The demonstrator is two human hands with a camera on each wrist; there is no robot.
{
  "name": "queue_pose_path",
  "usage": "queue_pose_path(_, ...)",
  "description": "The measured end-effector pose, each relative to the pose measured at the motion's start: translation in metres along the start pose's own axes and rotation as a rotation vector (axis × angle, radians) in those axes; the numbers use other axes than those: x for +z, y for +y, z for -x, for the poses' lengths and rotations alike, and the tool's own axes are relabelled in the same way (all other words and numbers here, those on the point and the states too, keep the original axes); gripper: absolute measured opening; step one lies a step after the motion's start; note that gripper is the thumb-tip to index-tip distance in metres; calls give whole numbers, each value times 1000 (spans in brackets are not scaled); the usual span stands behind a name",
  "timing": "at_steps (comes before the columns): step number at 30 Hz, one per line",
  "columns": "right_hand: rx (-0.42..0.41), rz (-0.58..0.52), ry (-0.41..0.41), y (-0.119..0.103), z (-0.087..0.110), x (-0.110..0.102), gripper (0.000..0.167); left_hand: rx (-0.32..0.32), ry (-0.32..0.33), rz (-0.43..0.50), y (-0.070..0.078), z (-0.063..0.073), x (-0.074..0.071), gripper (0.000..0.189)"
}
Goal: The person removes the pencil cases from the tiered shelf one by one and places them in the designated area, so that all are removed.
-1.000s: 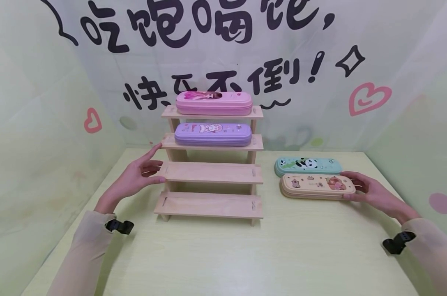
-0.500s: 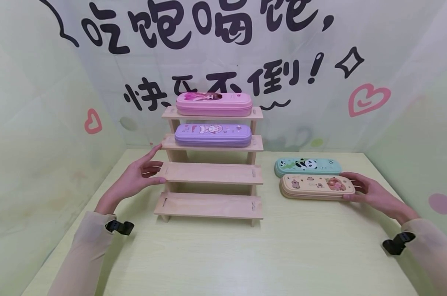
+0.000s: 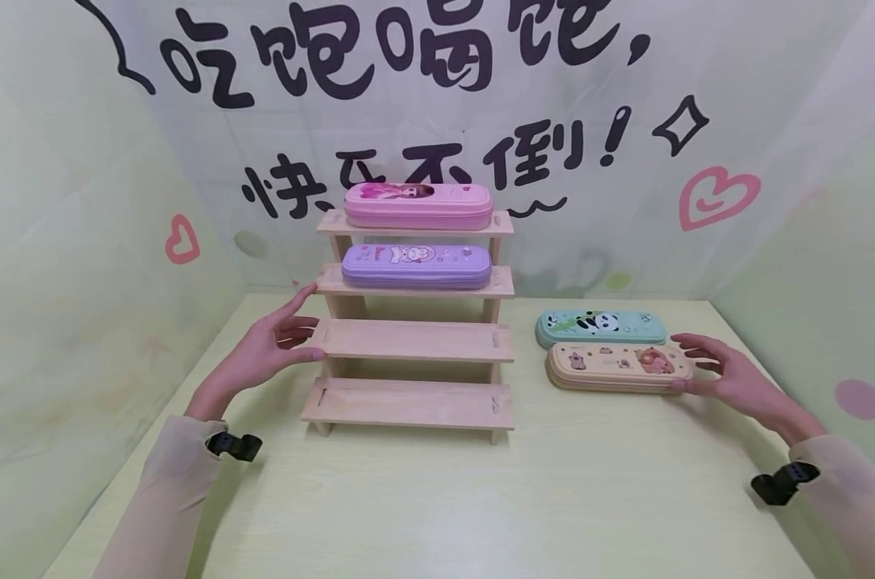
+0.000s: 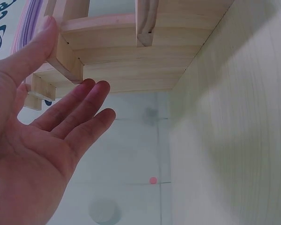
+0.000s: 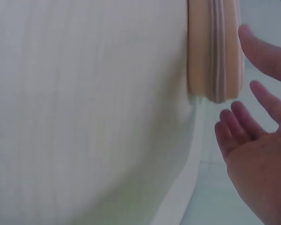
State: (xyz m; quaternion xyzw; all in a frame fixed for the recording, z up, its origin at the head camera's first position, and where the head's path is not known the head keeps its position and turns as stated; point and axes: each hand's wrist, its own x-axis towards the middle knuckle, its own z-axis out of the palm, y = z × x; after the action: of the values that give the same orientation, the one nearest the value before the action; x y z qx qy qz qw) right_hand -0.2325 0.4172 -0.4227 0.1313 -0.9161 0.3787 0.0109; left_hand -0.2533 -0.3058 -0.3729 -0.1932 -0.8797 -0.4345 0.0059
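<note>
My left hand is at the left side of a four-tier wooden display stand, thumb at one shelf's end and index finger up by the shelf above. In the left wrist view its thumb lies along the wood while the other fingers extend loosely. Over on the right, my right hand is spread around the right end of a beige pencil case with cartoon prints. The right wrist view has its thumb and fingers apart, close to that case's end.
Behind the beige case lies a teal panda pencil case. A pink pencil case sits on the top shelf, a purple one on the shelf below. The pale table meets printed cloth walls.
The right hand's fingers have loosened and lifted slightly off the beige pencil case's end. The left hand stays at the stand; the head view has tilted a little.
</note>
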Motion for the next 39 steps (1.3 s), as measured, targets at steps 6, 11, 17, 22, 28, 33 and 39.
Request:
queue_pose_path(6,-51,7,123,-21,6,3,71,-1,0,3,-1,1,0,107)
queue_pose_path(11,-100,-3,135,-41,9,11,68,-7,0,4,-1,1,1,107)
queue_pose_path(17,-195,-38,130,-66,10,27,65,-1,7,-3,-2,1,1,107)
queue_pose_path(22,-193,-56,96,-86,8,41,63,1,8,-3,-2,1,1,107)
queue_pose_path(28,-207,-66,83,-105,1,60,57,-2,-1,2,-2,-1,1,107)
queue_pose_path(33,-235,-83,65,-123,-8,71,57,-4,-1,-4,-1,-1,1,107)
queue_pose_path(39,-219,-112,25,-146,-21,80,63,4,2,-3,0,0,0,107)
